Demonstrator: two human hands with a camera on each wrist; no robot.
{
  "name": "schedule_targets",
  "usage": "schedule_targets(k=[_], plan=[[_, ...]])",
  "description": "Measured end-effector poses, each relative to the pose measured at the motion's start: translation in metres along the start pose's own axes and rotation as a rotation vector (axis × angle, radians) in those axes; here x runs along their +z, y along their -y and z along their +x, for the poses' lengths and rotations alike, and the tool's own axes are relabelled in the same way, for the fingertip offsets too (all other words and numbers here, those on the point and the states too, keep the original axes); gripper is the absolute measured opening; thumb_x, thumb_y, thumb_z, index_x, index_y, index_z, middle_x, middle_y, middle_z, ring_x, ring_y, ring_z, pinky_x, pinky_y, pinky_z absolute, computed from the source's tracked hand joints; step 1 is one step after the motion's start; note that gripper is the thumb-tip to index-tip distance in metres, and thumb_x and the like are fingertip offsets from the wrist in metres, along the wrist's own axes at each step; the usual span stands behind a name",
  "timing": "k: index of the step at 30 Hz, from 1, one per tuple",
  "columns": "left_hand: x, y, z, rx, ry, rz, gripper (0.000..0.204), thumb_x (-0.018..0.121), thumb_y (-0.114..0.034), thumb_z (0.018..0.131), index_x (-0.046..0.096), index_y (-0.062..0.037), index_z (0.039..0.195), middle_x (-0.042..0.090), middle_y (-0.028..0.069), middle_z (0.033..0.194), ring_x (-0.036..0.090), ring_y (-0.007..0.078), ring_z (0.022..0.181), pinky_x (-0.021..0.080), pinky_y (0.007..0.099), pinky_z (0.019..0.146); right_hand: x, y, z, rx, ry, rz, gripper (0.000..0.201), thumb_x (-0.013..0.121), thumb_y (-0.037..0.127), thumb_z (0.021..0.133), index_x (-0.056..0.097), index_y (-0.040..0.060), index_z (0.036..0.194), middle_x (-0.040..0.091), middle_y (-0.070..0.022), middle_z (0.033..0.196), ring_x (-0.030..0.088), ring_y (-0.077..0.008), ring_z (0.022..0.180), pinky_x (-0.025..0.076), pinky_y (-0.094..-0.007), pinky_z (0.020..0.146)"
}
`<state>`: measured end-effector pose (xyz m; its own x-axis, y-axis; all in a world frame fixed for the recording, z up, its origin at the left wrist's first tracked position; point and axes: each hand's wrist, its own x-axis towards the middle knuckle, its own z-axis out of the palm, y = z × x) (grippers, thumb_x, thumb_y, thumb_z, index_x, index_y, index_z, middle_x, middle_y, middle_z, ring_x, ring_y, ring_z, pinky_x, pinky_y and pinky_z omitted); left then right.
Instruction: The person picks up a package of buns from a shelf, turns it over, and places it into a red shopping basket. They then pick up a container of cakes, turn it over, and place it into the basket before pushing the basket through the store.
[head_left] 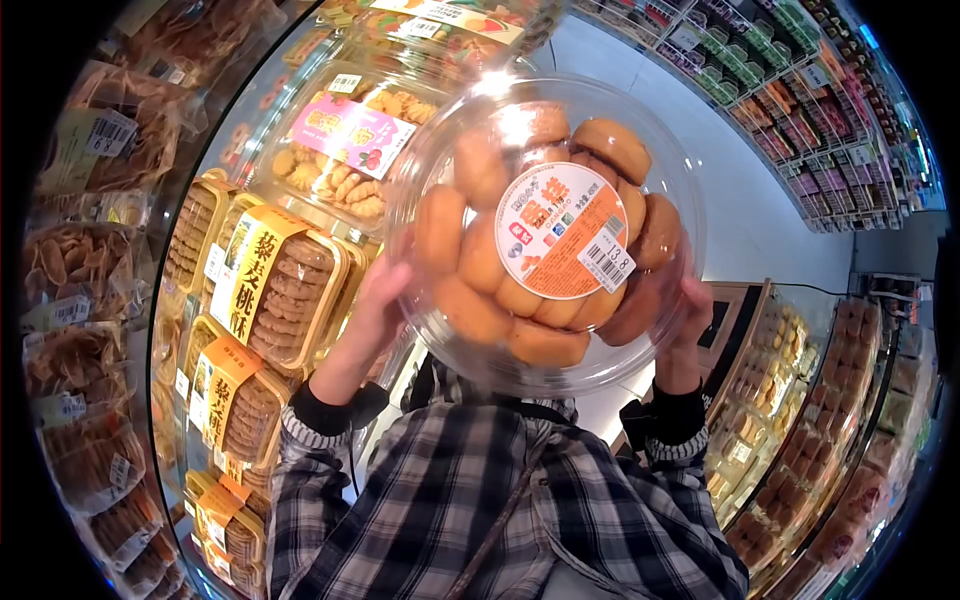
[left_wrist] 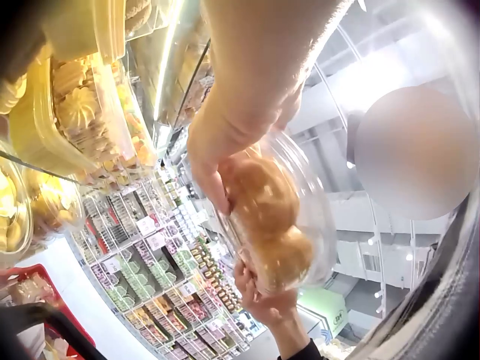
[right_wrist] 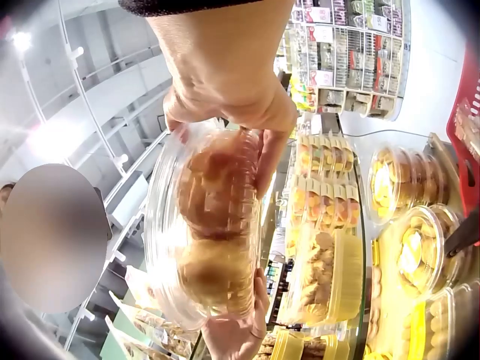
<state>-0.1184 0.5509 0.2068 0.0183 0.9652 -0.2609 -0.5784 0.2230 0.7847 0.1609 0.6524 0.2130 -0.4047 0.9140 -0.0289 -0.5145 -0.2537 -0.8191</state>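
Both hands hold up a round clear plastic box of small golden-brown cakes, seen from its labelled side in the head view. A round orange-and-white label sits in its middle, with a price sticker on it. My left hand grips the left edge, my right hand the right edge. In the left wrist view the left hand curls round the near side of the box. From the right wrist, fingers of the right hand wrap the box's side, the left hand opposite.
Boxed cookies with yellow labels line the shelf on the left, beside bagged goods. A cookie box with a pink label lies behind. Packaged pastries fill shelves at right. A red basket shows in the right wrist view.
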Motion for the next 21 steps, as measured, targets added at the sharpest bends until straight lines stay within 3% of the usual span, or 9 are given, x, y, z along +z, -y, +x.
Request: schedule_targets(k=[4, 7, 10, 21], plan=[[-0.01, -0.005, 0.001, -0.03, 0.055, 0.087, 0.082, 0.061, -0.041, 0.074, 0.023, -0.0001, 0.133, 0.044, 0.012, 0.122, 0.046, 0.02, 0.111, 0.04, 0.0338, 0.091, 0.001, 0.007, 0.004, 0.084, 0.014, 0.054, 0.087, 0.058, 0.033, 0.066, 0.017, -0.0016, 0.135, 0.031, -0.0201, 0.134, 0.035, -0.0297, 0.123, 0.028, -0.0366, 0.103], [-0.025, -0.003, 0.002, -0.135, 0.194, 0.108, 0.086, 0.066, -0.04, 0.07, 0.023, -0.0005, 0.133, 0.045, 0.0108, 0.121, 0.049, 0.0188, 0.108, 0.043, 0.0322, 0.088, 0.0, 0.01, 0.004, 0.104, -0.002, 0.057, 0.085, 0.057, 0.033, 0.067, 0.02, -0.0044, 0.133, 0.034, -0.0231, 0.131, 0.038, -0.0314, 0.12, 0.03, -0.038, 0.101], [-0.033, 0.006, 0.0, -0.136, 0.191, 0.091, 0.091, 0.07, -0.04, 0.066, 0.024, -0.001, 0.133, 0.046, 0.0098, 0.119, 0.05, 0.0176, 0.106, 0.045, 0.0305, 0.085, 0.005, 0.016, 0.006, 0.136, -0.008, 0.03, 0.084, 0.057, 0.035, 0.067, 0.022, -0.0058, 0.132, 0.036, -0.0241, 0.129, 0.04, -0.0316, 0.118, 0.032, -0.0388, 0.1], [-0.023, 0.008, -0.001, -0.104, 0.19, 0.122, 0.098, 0.07, -0.042, 0.064, 0.019, -0.0003, 0.136, 0.04, 0.0106, 0.127, 0.043, 0.0179, 0.114, 0.036, 0.0317, 0.095, 0.013, 0.021, 0.006, 0.125, -0.052, -0.111, 0.082, 0.056, 0.038, 0.069, 0.026, -0.0075, 0.13, 0.037, -0.0232, 0.129, 0.04, -0.0296, 0.119, 0.031, -0.0375, 0.101]])
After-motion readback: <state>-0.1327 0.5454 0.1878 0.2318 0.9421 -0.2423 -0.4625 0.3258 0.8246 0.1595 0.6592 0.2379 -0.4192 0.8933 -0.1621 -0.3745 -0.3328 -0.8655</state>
